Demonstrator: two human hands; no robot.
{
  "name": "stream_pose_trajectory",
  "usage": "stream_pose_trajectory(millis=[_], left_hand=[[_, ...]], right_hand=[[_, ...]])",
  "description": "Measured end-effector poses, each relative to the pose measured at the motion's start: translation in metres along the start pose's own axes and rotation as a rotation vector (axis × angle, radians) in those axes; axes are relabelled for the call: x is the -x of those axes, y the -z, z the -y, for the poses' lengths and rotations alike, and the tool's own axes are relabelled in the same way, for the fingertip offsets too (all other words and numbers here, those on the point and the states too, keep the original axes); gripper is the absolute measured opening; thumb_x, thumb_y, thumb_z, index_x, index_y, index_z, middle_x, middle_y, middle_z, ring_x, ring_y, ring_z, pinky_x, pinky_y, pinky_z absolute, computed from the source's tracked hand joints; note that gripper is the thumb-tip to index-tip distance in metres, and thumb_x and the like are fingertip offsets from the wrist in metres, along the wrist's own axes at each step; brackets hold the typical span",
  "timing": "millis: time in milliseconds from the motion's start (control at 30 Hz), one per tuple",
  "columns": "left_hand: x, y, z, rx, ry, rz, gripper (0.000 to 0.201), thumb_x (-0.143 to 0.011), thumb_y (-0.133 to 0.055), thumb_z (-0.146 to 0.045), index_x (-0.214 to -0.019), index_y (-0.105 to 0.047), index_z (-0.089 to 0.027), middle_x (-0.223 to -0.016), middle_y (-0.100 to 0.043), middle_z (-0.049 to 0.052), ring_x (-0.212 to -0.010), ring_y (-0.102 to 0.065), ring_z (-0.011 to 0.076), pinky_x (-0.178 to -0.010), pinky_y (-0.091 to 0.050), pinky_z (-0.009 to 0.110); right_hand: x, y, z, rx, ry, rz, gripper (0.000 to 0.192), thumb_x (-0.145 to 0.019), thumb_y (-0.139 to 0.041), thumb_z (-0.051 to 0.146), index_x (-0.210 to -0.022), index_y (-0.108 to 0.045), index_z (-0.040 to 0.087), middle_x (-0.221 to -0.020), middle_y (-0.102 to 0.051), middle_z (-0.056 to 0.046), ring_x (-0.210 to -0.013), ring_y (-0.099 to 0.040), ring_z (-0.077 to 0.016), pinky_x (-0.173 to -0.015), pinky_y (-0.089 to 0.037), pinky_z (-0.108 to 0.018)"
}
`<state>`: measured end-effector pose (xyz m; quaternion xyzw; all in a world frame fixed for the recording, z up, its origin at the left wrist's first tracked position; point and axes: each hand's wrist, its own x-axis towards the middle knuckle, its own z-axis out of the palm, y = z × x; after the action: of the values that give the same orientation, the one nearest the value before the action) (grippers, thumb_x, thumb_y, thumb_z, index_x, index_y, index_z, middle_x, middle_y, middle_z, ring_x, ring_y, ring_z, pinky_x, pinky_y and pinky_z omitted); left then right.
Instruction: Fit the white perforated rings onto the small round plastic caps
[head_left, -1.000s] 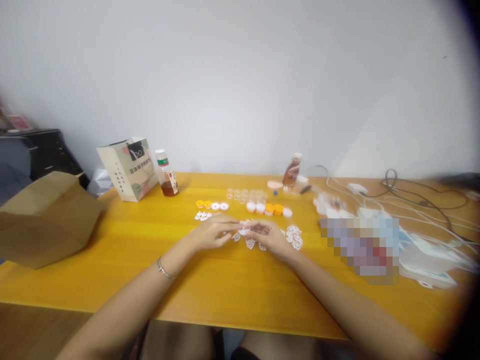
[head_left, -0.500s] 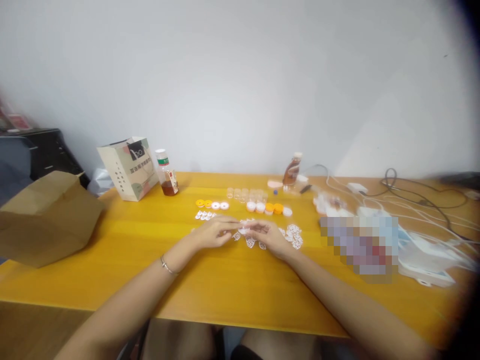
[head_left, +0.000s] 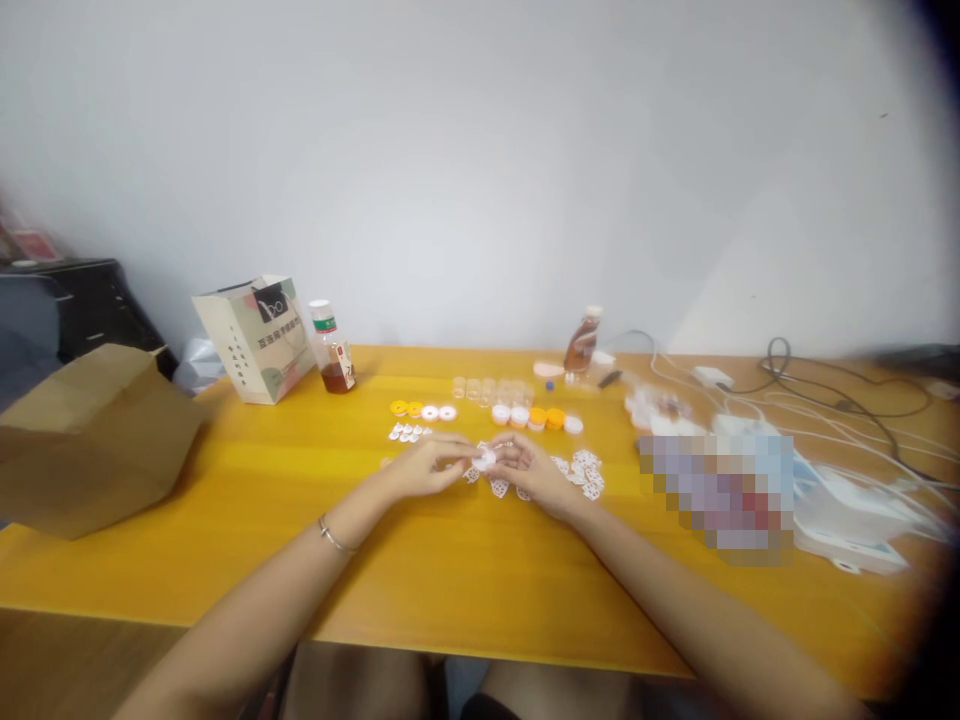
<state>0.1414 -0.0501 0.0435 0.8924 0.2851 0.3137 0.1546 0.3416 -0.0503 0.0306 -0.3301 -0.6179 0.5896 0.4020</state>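
Observation:
A small white round piece (head_left: 484,459) is pinched between the fingertips of both hands above the table. My left hand (head_left: 429,466) closes on its left side, thumb and forefinger meeting at the edge. From the other side, my right hand (head_left: 529,474) grips it with bent fingers. White openwork leaf-shaped pieces (head_left: 587,472) lie under and beside the right hand, some partly hidden by it. Behind my left hand sit several small white pieces (head_left: 407,432). Farther back are yellow and white ring-shaped caps (head_left: 415,409) and a row of orange and white lids (head_left: 537,418).
Clear small cups (head_left: 487,390) line up behind the lids. A bottle of brown liquid (head_left: 339,372) stands by a paper gift bag (head_left: 262,345); another brown bottle (head_left: 581,345) is at the back. A brown paper bag (head_left: 90,440) sits left, cables (head_left: 795,390) and packets right.
The white round piece has been turned, so more of its face shows between the fingertips. My fingers have shifted slightly; the objects on the table stay where they were.

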Motion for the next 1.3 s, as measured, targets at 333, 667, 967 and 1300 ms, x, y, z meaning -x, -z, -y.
stream_pose_trajectory(millis=[333,667,967,1300], left_hand=[[0.000,-0.004,0.002,0.145,0.122,-0.122,0.028,-0.079,-0.045,-0.016,-0.100,-0.063,-0.018,-0.095,-0.066,0.005,-0.087,-0.061,0.0156,-0.081,-0.046,0.026],[0.001,-0.011,0.005,0.191,0.136,-0.114,0.031,-0.078,-0.046,-0.017,-0.107,-0.058,-0.017,-0.101,-0.064,0.006,-0.092,-0.059,0.0169,-0.085,-0.045,0.030],[0.002,-0.016,0.002,0.115,0.110,-0.108,0.033,-0.079,-0.048,-0.020,-0.111,-0.054,-0.019,-0.110,-0.060,0.007,-0.099,-0.055,0.0176,-0.087,-0.043,0.031],[0.001,-0.022,0.003,0.040,0.124,-0.190,0.032,-0.077,-0.055,-0.031,-0.107,-0.055,-0.019,-0.102,-0.062,0.006,-0.093,-0.057,0.0170,-0.085,-0.042,0.031]], right_hand=[[-0.001,0.002,-0.001,0.008,0.007,0.045,0.037,-0.063,-0.070,0.028,-0.091,-0.047,0.023,-0.081,-0.064,0.000,-0.073,-0.060,-0.0132,-0.065,-0.043,-0.026],[0.000,0.001,0.001,0.031,0.016,-0.029,0.037,-0.062,-0.069,0.032,-0.093,-0.053,0.020,-0.083,-0.065,-0.003,-0.077,-0.061,-0.0160,-0.071,-0.046,-0.031],[-0.002,0.003,-0.002,-0.027,-0.002,-0.027,0.038,-0.061,-0.069,0.032,-0.094,-0.054,0.020,-0.081,-0.065,-0.002,-0.072,-0.062,-0.0152,-0.072,-0.048,-0.033],[-0.005,0.005,-0.007,-0.042,0.023,0.019,0.043,-0.059,-0.072,0.029,-0.095,-0.051,0.021,-0.090,-0.065,-0.004,-0.085,-0.061,-0.0174,-0.079,-0.046,-0.034]])
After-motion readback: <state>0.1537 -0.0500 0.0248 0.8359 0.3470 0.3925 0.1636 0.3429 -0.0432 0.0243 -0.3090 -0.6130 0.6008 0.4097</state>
